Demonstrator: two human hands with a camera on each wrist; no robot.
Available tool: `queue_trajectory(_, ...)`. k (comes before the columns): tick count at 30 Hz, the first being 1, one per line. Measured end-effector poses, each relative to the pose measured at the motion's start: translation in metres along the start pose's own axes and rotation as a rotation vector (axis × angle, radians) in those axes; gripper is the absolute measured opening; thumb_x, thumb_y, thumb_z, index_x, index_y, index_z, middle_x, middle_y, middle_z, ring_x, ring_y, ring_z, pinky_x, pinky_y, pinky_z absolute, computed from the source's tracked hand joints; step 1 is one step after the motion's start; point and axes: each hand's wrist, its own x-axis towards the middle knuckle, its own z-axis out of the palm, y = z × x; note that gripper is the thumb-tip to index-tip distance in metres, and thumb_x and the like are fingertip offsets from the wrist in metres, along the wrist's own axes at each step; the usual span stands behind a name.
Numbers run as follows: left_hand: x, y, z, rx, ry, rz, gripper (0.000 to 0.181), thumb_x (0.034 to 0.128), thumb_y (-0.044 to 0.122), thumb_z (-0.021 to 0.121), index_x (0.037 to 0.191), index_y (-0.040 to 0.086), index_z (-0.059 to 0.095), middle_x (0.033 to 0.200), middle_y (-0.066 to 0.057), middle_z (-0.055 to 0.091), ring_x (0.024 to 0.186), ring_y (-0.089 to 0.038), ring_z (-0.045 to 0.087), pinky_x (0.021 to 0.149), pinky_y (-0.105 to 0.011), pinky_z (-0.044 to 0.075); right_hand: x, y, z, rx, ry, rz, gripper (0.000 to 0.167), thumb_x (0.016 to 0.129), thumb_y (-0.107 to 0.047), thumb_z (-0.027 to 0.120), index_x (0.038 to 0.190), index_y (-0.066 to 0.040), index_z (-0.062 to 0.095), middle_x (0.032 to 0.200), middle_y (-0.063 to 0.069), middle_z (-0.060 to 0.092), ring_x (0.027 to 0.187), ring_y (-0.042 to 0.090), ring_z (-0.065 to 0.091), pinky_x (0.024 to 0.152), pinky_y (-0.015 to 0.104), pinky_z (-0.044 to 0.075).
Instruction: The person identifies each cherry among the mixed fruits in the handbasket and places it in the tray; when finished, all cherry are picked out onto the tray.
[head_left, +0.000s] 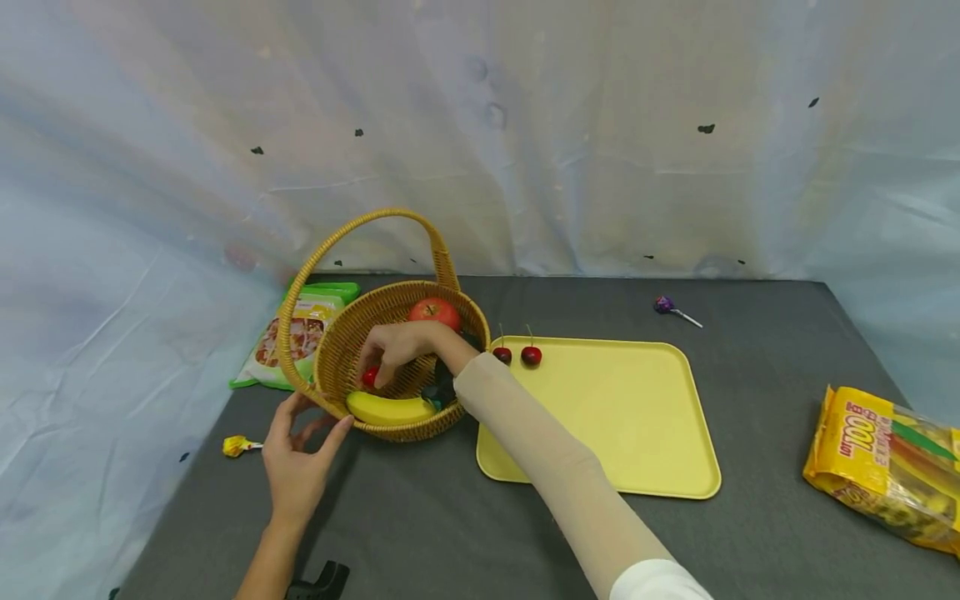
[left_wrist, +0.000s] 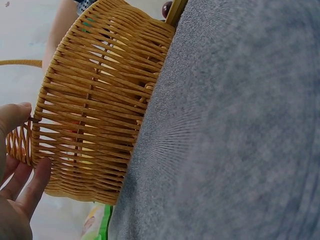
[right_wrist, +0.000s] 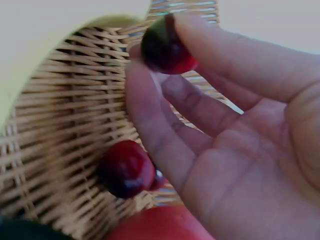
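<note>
My left hand (head_left: pixel 294 467) holds the rim of the wicker basket (head_left: pixel 401 432) at the handle's base, thumb and fingers (left_wrist: pixel 36 187) on either side in the left wrist view. Reaching inside the basket, my right hand (head_left: pixel 401 346) pinches a dark red cherry (right_wrist: pixel 167 47) between thumb and finger. Another cherry (right_wrist: pixel 125 169) lies against the weave below it. A banana (head_left: pixel 390 409), a red round fruit (head_left: pixel 435 312) and a dark item (head_left: pixel 444 379), partly hidden by my arm, are also in the basket.
A yellow tray (head_left: pixel 615 417) stands right of the basket, with two stemmed cherries (head_left: pixel 531 357) at its upper left corner. Around lie a green-white bag (head_left: pixel 292 337), a yellow lollipop (head_left: pixel 236 446), a purple lollipop (head_left: pixel 664 305) and a yellow package (head_left: pixel 881 467).
</note>
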Motion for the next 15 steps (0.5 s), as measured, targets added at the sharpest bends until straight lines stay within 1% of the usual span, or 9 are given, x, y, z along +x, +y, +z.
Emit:
queue_trajectory(2,0.002,0.007,0.0,0.006,0.002,0.003,0.063,0.0718,-0.028,0.072,0.131,-0.017,0.052,0.115,-0.035,0.054,0.109,-0.026,0.057,0.084,-0.019,0.058,-0.006,-0.001,-0.004,0.023,0.043,-0.024,0.031,0.094,-0.003,0.068,0.125,0.003,0.067,0.11,0.006,0.071,0.095,0.019,0.066,0.086,0.034,0.059)
queue_trajectory(5,0.003,0.01,0.0,0.007,0.006,0.001,0.062,0.0723,-0.027,0.072,0.13,-0.017,0.052,0.115,-0.035,0.054,0.109,-0.026,0.057,0.084,-0.018,0.058,-0.018,-0.003,-0.009,0.062,0.142,-0.055,0.038,0.093,-0.007,0.071,0.128,0.005,0.063,0.11,0.009,0.069,0.094,0.025,0.067,0.088,0.043,0.059)
queue_trajectory(7,0.003,0.01,0.0,0.006,0.003,0.003,0.062,0.0724,-0.027,0.072,0.131,-0.017,0.052,0.115,-0.036,0.053,0.109,-0.026,0.057,0.084,-0.018,0.058,-0.028,-0.003,-0.012,0.078,0.218,-0.092,0.039,0.091,-0.009,0.073,0.126,0.005,0.061,0.108,0.01,0.068,0.094,0.025,0.066,0.087,0.04,0.059)
queue_trajectory(9,0.002,0.008,-0.001,-0.002,0.004,0.009,0.063,0.0719,-0.027,0.072,0.131,-0.017,0.052,0.114,-0.038,0.052,0.109,-0.027,0.057,0.084,-0.018,0.058,-0.04,-0.003,-0.015,0.095,0.291,-0.132,0.038,0.089,-0.011,0.076,0.121,0.003,0.06,0.107,0.01,0.066,0.094,0.022,0.064,0.085,0.035,0.058)
queue_trajectory(11,0.002,0.006,-0.002,-0.005,0.006,0.015,0.064,0.0708,-0.028,0.072,0.131,-0.017,0.052,0.114,-0.039,0.052,0.11,-0.027,0.057,0.085,-0.018,0.057,-0.054,-0.002,-0.016,0.122,0.339,-0.174,0.035,0.089,-0.011,0.076,0.118,0.001,0.06,0.107,0.009,0.065,0.096,0.02,0.062,0.085,0.032,0.057)
queue_trajectory(12,0.001,0.005,-0.002,-0.011,0.008,0.017,0.064,0.0703,-0.029,0.072,0.131,-0.018,0.052,0.114,-0.039,0.052,0.11,-0.026,0.056,0.085,-0.018,0.057,-0.062,-0.002,-0.017,0.14,0.36,-0.198,0.033,0.089,-0.011,0.076,0.117,0.0,0.06,0.106,0.009,0.064,0.095,0.021,0.062,0.085,0.032,0.057)
queue_trajectory(15,0.001,0.003,-0.003,-0.013,0.012,0.021,0.066,0.0691,-0.03,0.072,0.131,-0.018,0.052,0.115,-0.038,0.052,0.111,-0.024,0.056,0.085,-0.018,0.057,-0.089,0.002,-0.017,0.223,0.408,-0.246,0.031,0.091,-0.009,0.074,0.118,-0.002,0.062,0.107,0.011,0.065,0.093,0.026,0.063,0.085,0.041,0.057)
